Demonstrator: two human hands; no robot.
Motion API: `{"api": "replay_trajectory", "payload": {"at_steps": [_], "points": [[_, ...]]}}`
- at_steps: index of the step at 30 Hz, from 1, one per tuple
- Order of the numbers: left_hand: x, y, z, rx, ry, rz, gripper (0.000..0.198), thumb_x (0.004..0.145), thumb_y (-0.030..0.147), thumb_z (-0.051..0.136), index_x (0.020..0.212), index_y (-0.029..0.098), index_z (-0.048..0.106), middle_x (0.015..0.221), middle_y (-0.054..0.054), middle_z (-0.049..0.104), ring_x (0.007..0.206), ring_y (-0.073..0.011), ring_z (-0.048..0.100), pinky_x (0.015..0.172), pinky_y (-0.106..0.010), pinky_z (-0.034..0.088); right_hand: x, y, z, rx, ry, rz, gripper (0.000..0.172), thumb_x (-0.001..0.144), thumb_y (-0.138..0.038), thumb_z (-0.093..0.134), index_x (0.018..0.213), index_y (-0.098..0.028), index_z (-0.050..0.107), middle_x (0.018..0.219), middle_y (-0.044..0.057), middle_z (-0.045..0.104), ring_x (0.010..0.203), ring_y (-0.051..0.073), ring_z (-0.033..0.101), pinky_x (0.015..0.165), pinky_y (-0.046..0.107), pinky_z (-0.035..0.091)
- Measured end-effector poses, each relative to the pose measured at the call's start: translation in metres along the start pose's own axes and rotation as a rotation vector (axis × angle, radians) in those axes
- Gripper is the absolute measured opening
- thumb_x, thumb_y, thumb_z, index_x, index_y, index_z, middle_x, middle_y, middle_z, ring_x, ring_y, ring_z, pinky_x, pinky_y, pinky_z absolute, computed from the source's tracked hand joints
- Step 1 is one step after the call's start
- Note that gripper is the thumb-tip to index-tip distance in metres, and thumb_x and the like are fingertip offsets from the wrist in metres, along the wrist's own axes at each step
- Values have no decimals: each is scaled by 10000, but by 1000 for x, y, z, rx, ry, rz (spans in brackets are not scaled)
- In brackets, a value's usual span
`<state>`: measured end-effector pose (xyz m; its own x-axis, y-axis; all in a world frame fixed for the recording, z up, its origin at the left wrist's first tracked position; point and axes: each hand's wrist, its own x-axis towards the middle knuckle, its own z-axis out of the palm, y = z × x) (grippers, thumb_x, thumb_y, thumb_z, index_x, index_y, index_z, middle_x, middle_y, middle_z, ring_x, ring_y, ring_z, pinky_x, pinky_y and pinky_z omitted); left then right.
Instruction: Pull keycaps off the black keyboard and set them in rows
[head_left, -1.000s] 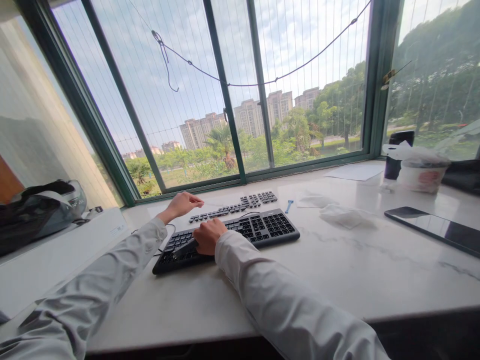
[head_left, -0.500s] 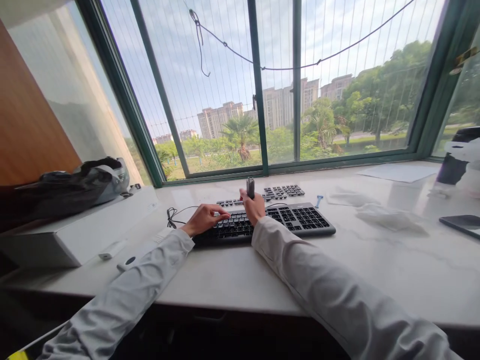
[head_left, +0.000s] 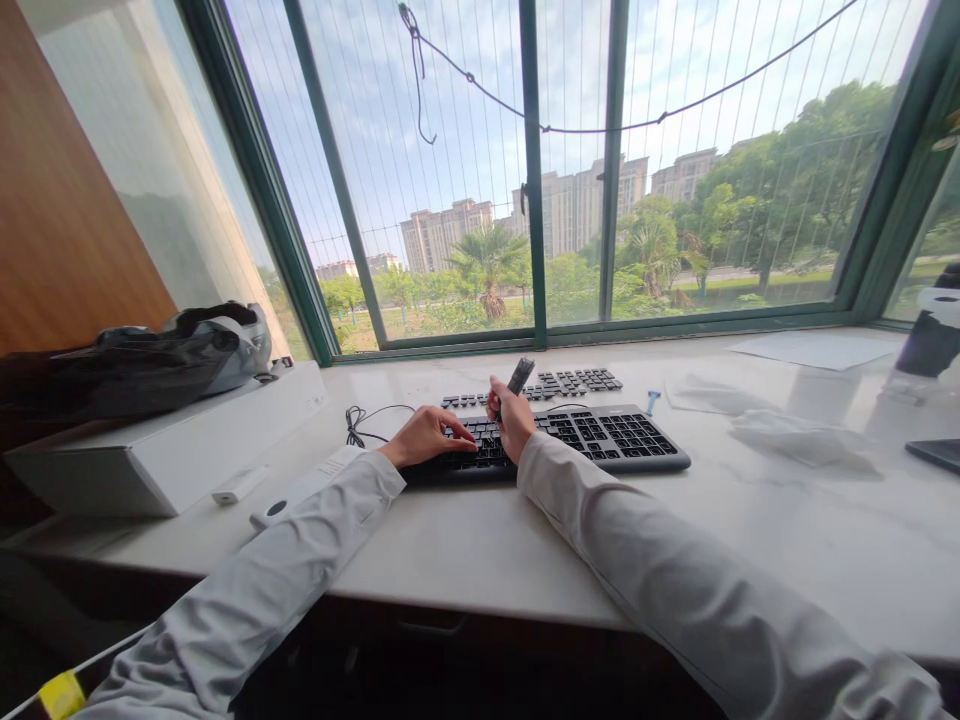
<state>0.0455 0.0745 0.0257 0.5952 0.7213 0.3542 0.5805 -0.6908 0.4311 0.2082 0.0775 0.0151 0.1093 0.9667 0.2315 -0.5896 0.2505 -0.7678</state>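
The black keyboard [head_left: 645, 455] lies on the white counter, many of its key spots bare of caps. My right hand [head_left: 516, 420] is closed around a dark, stick-like tool [head_left: 520, 376] over the keyboard's middle. The tool's upper end leans to the right; its lower end is hidden by my fingers, and I cannot tell its kind. My left hand [head_left: 427, 436] rests at the keyboard's left part, with thumb and forefinger stretched toward the keys and nothing visible between them. Behind the keyboard, loose black keycaps [head_left: 577, 382] are laid out in rows.
A small blue tool [head_left: 652, 402] lies right of the keycaps. Clear plastic bags [head_left: 806, 440] and a white sheet [head_left: 814, 349] are farther right, with a dark flat device [head_left: 937, 454] at the edge. Left are a white box [head_left: 161, 450] bearing a black bag [head_left: 150, 355], and a coiled cable [head_left: 355, 425].
The tool in my right hand has tilted from upright to leaning right. My left fingertips have moved slightly down and right over the keys. The whole view has shifted a little.
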Motion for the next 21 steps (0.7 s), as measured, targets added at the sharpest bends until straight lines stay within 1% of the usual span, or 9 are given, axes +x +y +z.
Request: {"api": "replay_trajectory", "payload": {"at_steps": [4,10,15,21], "points": [[0,1,1,-20,-14,-36,422,681,556,703,824,164,771,723,-41,700,618,-122,526,559,-241,348,-1,1,2,60,27,65,343,697,-366,712,569,-198,441,502,-58,363,453,74,288,437,250,239],[1,1,1,-52,-38,-52,405,678,538,709,832,168,766,743,-33,707,654,-130,555,592,-235,371,-1,-4,3,164,62,80,324,743,-304,668,556,-198,425,488,-66,347,440,68,254,433,248,231],[1,0,-1,-78,-72,-69,406,682,527,709,859,165,762,763,-29,716,656,-133,562,608,-232,389,-3,-3,5,207,44,90,322,756,-277,646,557,-195,406,505,-67,344,444,61,254,434,243,231],[2,-3,-1,-92,-91,-61,412,688,517,704,874,154,761,796,-45,725,694,-154,589,623,-235,409,-4,3,6,246,2,141,292,750,-251,647,554,-173,445,502,-67,350,456,51,260,432,224,221]]}}
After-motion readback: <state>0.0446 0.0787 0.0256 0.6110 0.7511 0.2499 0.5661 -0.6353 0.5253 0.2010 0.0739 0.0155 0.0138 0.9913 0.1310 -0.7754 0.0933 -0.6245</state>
